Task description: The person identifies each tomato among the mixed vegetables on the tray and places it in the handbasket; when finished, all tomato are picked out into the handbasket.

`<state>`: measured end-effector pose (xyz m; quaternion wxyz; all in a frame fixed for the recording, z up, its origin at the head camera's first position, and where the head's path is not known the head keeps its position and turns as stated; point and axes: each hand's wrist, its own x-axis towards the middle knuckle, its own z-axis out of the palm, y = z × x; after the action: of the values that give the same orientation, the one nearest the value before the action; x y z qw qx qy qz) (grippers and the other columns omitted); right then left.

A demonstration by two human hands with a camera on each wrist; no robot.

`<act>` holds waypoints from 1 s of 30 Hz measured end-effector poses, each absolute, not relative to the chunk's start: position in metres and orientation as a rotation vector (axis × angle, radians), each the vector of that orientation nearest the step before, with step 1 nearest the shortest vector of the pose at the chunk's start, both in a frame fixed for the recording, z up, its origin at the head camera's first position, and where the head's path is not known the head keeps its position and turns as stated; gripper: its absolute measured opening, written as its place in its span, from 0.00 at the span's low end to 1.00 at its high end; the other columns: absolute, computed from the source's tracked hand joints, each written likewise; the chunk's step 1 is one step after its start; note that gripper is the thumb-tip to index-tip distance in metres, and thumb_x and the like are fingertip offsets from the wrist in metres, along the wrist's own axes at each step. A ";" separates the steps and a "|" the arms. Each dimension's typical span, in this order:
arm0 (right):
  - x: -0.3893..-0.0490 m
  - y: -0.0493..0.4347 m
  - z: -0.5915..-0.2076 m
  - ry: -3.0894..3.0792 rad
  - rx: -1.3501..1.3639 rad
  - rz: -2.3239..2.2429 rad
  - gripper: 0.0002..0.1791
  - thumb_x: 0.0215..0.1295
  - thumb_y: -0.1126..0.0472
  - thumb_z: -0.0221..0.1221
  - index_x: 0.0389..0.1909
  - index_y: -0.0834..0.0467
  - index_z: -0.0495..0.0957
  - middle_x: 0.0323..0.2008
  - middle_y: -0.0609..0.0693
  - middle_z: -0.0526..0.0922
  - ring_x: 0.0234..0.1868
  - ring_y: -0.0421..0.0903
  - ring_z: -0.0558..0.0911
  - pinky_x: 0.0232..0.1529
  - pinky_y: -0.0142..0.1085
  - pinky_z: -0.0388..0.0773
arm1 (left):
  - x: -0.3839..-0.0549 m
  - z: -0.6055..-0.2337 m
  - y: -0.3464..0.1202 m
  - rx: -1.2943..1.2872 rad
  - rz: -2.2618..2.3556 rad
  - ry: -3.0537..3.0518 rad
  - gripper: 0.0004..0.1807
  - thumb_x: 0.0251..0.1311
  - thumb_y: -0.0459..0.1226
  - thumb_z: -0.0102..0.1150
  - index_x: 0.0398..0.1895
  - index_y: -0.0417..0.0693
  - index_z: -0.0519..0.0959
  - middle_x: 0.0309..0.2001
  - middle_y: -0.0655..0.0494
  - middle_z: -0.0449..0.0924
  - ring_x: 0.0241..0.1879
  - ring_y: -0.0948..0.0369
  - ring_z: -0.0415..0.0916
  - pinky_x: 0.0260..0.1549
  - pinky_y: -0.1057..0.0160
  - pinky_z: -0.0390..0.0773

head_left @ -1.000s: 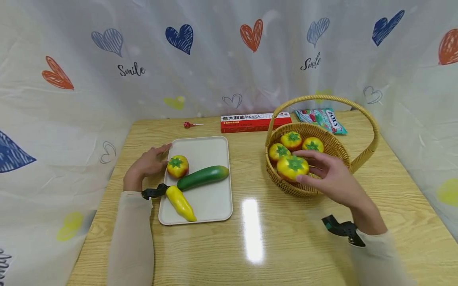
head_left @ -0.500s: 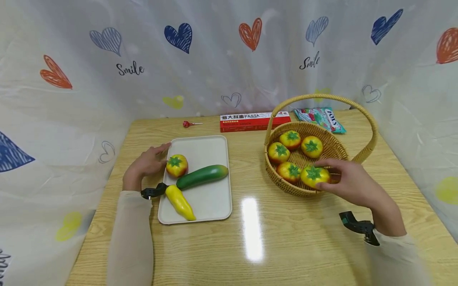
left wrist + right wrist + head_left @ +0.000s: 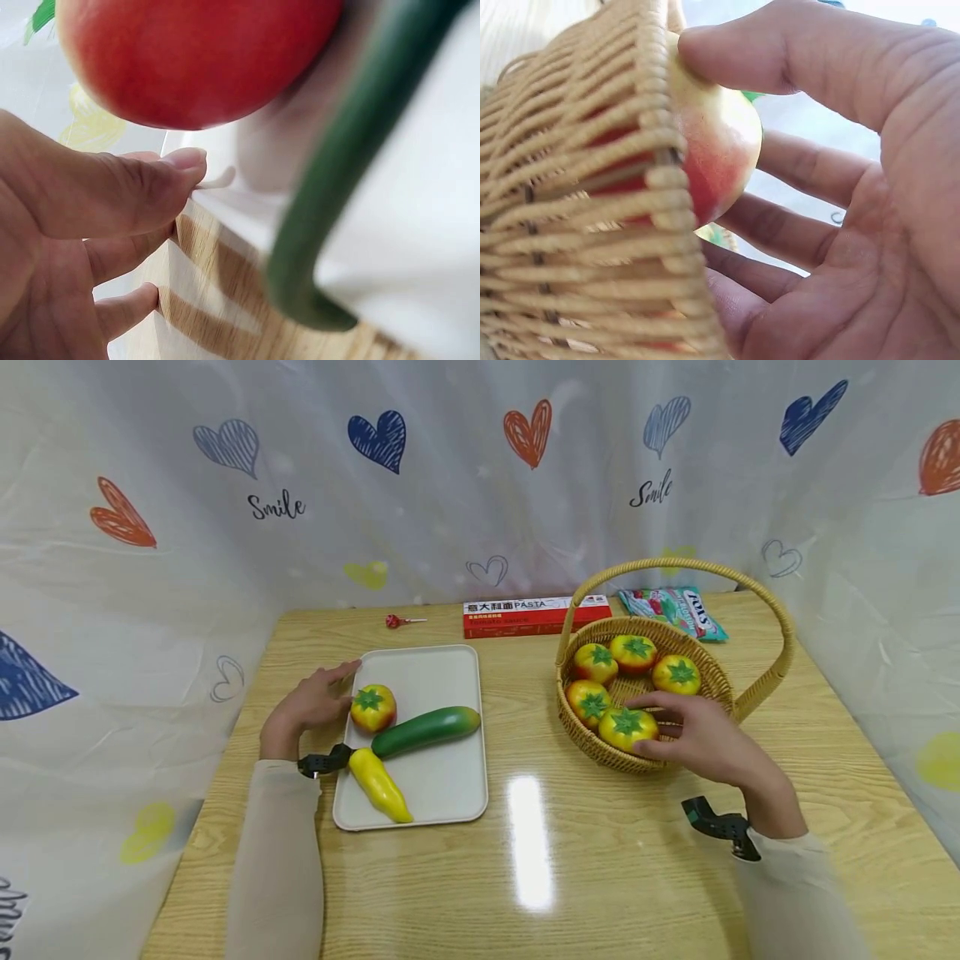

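Note:
My right hand (image 3: 693, 735) holds a yellow-red tomato (image 3: 628, 728) at the near side of the wicker basket (image 3: 611, 758). In the right wrist view, the thumb presses one side of this tomato just inside the woven rim, and the fingers lie around the far side. Several like tomatoes (image 3: 634, 653) sit in the basket. My left hand (image 3: 311, 700) rests on the table at the left edge of a white tray (image 3: 442, 785), its thumb tip (image 3: 187, 159) at the rim. On the tray lie another tomato (image 3: 373, 708), a green zucchini-like vegetable (image 3: 427, 731) and a yellow pepper (image 3: 378, 785).
The basket's tall handle (image 3: 678, 562) arches over it. Along the back of the table lie a lollipop (image 3: 393, 621), a red pasta box (image 3: 517, 620) and a candy bag (image 3: 678, 612). A heart-print curtain (image 3: 420, 527) surrounds the table on the back and sides.
Over the last half second, my right hand has moved left with its tomato, and the other basket tomatoes have shifted within the basket. Earlier, it moved right. The left hand and tray stay put.

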<state>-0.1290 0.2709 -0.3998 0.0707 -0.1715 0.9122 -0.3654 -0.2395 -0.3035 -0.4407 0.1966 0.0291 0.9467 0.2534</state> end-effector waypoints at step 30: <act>-0.148 0.216 -0.389 2.642 -0.746 -1.410 0.30 0.71 0.60 0.74 0.72 0.57 0.81 0.67 0.54 0.87 0.68 0.57 0.86 0.69 0.28 0.80 | -0.238 -0.439 -0.304 0.150 0.743 2.672 0.40 0.78 0.41 0.56 0.90 0.52 0.55 0.86 0.29 0.52 0.84 0.23 0.38 0.78 0.18 0.47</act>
<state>-0.1483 0.2156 -0.3891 0.0276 -0.2415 0.8557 -0.4568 -0.2376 -0.3035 -0.4389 0.1809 0.0531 0.9462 0.2630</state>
